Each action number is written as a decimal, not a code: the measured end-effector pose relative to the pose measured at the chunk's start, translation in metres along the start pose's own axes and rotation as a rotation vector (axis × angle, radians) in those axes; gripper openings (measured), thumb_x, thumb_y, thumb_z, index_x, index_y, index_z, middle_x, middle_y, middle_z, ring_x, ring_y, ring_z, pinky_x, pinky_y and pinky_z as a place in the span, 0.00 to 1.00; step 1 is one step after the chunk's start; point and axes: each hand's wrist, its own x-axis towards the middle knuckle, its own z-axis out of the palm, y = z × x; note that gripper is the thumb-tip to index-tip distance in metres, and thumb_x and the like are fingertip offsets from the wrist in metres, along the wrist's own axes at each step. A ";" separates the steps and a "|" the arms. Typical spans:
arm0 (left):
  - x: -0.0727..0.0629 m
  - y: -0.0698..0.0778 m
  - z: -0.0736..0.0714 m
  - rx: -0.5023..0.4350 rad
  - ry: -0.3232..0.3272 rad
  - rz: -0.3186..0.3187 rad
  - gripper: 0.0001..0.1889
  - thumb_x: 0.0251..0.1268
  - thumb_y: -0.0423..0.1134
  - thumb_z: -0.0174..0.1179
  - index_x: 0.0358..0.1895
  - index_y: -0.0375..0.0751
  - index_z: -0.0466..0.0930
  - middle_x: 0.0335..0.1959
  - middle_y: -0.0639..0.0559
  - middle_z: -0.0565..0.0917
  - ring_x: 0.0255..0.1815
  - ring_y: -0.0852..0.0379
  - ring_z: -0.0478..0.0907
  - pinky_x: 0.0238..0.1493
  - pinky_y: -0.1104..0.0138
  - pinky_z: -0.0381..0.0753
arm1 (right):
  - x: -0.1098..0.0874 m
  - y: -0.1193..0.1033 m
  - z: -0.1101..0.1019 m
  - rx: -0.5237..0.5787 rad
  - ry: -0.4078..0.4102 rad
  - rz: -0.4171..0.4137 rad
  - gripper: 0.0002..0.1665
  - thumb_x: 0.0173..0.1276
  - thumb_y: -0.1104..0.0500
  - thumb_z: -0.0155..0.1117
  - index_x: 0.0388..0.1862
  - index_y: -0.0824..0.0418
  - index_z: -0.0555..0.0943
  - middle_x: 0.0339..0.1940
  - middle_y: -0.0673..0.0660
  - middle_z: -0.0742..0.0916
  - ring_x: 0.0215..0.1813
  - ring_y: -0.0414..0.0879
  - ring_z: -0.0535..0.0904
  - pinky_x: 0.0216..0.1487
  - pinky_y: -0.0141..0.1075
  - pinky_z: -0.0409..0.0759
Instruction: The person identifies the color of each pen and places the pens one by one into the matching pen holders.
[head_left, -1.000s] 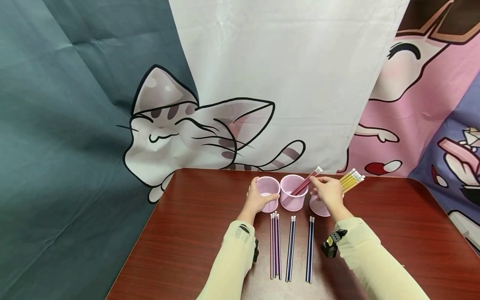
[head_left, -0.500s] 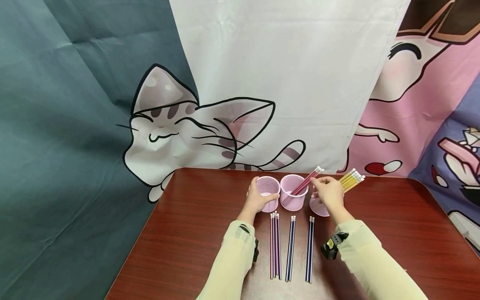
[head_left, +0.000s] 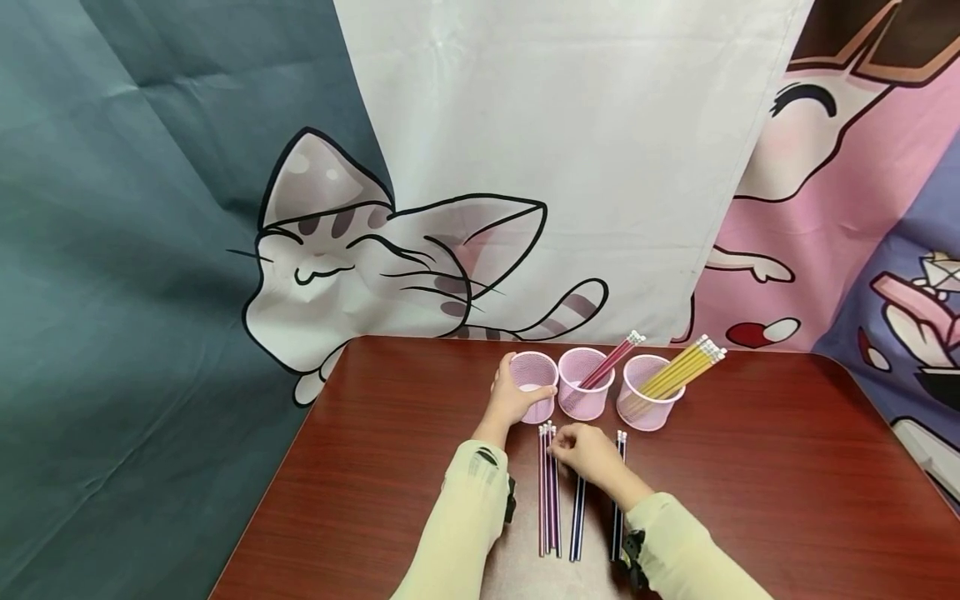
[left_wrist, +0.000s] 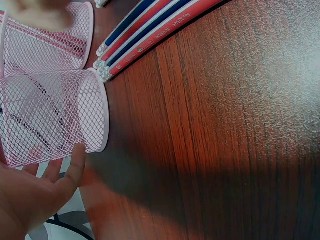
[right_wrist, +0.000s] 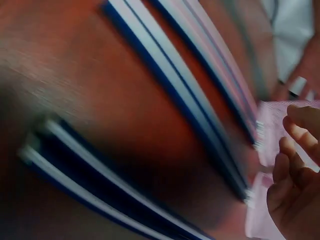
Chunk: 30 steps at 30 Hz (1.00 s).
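My left hand (head_left: pixel 512 402) holds the left pink mesh pencil cup (head_left: pixel 537 367), thumb in front and fingers behind. No pencils stand in that cup. My right hand (head_left: pixel 594 455), fingers loosely bent and holding nothing, is over the table near the upper ends of a group of red and blue pencils (head_left: pixel 549 508). It covers the top of a blue pencil pair (head_left: pixel 577 525); its forearm partly overlaps another blue pair (head_left: pixel 617 500). Red pencils (head_left: pixel 615 360) lean in the middle pink cup (head_left: pixel 583 406). Several yellow pencils (head_left: pixel 684 368) lean in the right pink cup (head_left: pixel 651 418).
The three cups stand in a row near the back of the brown wooden table (head_left: pixel 375 467). A cartoon cloth backdrop (head_left: pixel 465 275) hangs behind the table's far edge. The loose pencils lie in front of the cups, eraser ends toward them.
My right hand has let go of the red pencils and moved left and toward the body, uncovering the right cup. The red pencils stay in the middle cup. My left hand keeps its place.
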 end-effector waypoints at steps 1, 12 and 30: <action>0.000 0.000 0.000 0.001 0.001 0.000 0.51 0.36 0.50 0.76 0.68 0.46 0.56 0.59 0.40 0.69 0.59 0.44 0.66 0.58 0.52 0.66 | -0.002 0.002 0.006 -0.025 0.001 -0.008 0.11 0.54 0.57 0.68 0.17 0.49 0.76 0.16 0.41 0.75 0.20 0.35 0.69 0.26 0.34 0.69; -0.001 0.001 0.000 -0.007 0.010 0.003 0.51 0.35 0.49 0.77 0.67 0.46 0.56 0.58 0.40 0.69 0.58 0.43 0.66 0.57 0.52 0.66 | -0.007 0.009 0.023 -0.257 0.058 -0.072 0.16 0.47 0.52 0.71 0.13 0.47 0.71 0.20 0.45 0.69 0.29 0.47 0.73 0.38 0.44 0.75; -0.003 0.002 -0.001 -0.010 0.006 0.001 0.51 0.36 0.49 0.76 0.67 0.47 0.56 0.60 0.39 0.68 0.59 0.43 0.65 0.58 0.52 0.66 | 0.000 0.000 0.023 -0.405 -0.040 0.112 0.16 0.43 0.46 0.67 0.15 0.57 0.77 0.26 0.57 0.78 0.36 0.57 0.71 0.35 0.48 0.72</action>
